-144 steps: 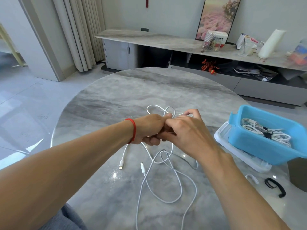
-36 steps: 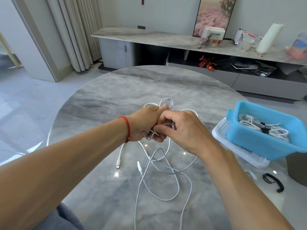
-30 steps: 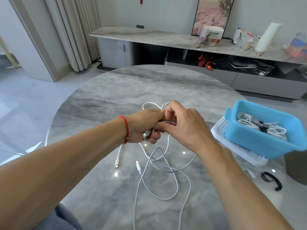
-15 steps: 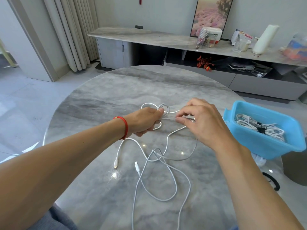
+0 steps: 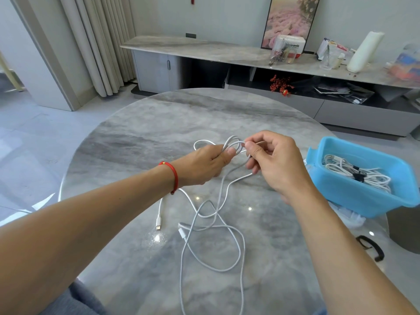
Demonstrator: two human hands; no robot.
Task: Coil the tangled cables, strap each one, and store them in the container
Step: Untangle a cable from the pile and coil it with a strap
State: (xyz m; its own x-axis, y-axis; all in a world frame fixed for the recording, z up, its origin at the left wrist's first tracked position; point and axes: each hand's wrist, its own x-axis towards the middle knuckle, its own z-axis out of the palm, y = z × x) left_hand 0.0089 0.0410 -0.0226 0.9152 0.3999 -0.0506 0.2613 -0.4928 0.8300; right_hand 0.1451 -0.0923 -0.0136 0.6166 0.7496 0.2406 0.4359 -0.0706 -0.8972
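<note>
Over a round grey marble table [image 5: 145, 137], the left hand [image 5: 204, 165], a red string bracelet [image 5: 173, 176] on its wrist, grips a small bundle of loops of a white charging cable [image 5: 229, 144] between thumb and curled fingers. Just beside it, the right hand [image 5: 276, 165] pinches the same cable where it leaves the loops. The rest of the cable hangs down and sprawls in loose, crossing curves on the tabletop, with two plug ends lying near each other below the left wrist. At the table's right edge sits a blue plastic container [image 5: 354, 198] holding coiled white cables bound with black straps. A loose black strap [image 5: 372, 247] lies on the table in front of it.
</note>
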